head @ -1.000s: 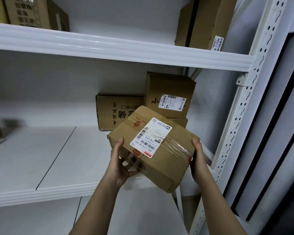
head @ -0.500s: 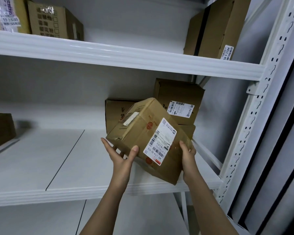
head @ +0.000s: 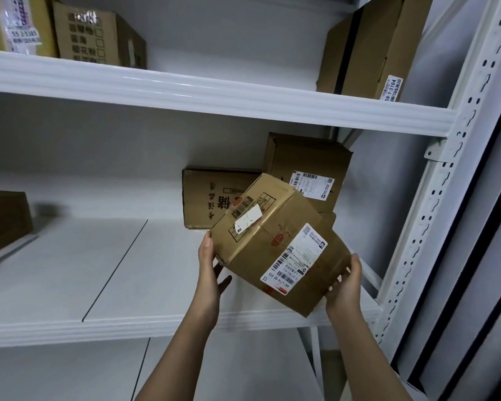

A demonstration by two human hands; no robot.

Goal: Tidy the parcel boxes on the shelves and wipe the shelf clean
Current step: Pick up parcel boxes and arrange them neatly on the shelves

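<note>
A taped brown parcel box (head: 272, 244) with white shipping labels hangs tilted above the right end of the white middle shelf (head: 99, 273). My left hand (head: 210, 267) grips its lower left corner, and my right hand (head: 346, 285) holds its lower right edge. Behind it on the shelf stand a low printed box (head: 209, 195) and a taller labelled box (head: 307, 166), which sits on another box that is mostly hidden.
The upper shelf (head: 214, 96) carries boxes at the left (head: 96, 36) and a tall box at the right (head: 365, 47). A dark box (head: 3, 221) sits at the middle shelf's far left. A perforated upright post (head: 434, 204) bounds the right side. A lower shelf (head: 243, 369) lies below.
Both hands have lifted the parcel up over the middle shelf and rotated it, so its label face turned to the right side. The view has tilted upward.
</note>
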